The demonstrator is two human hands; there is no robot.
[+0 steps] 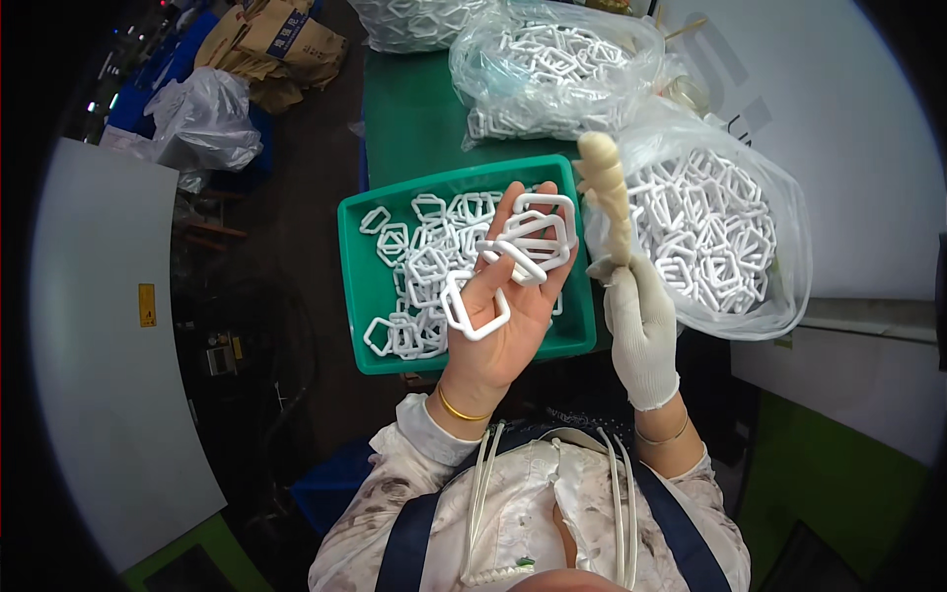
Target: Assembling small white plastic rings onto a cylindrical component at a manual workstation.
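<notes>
My left hand [518,340] is bare and palm up over the green plastic bin [449,180]. Several white plastic links [546,200], loop-shaped with angled corners, lie across its fingers. One more link [480,333] hangs around the thumb. Below, many similar links [429,264] are spread in the bin. To the right, my right hand [643,340] wears a white knitted glove and is closed around the lower end of a cream-coloured, ridged stick-like tool [606,187]. Its thick rounded end points away from me; the gripped end is hidden by the fingers.
An open clear bag of white links [710,232] stands right of the bin. Behind it are another filled bag [562,59] and a third bag [419,25] on the green tabletop [404,123]. A pale panel [118,345] stands at left, near brown paper sacks [271,49].
</notes>
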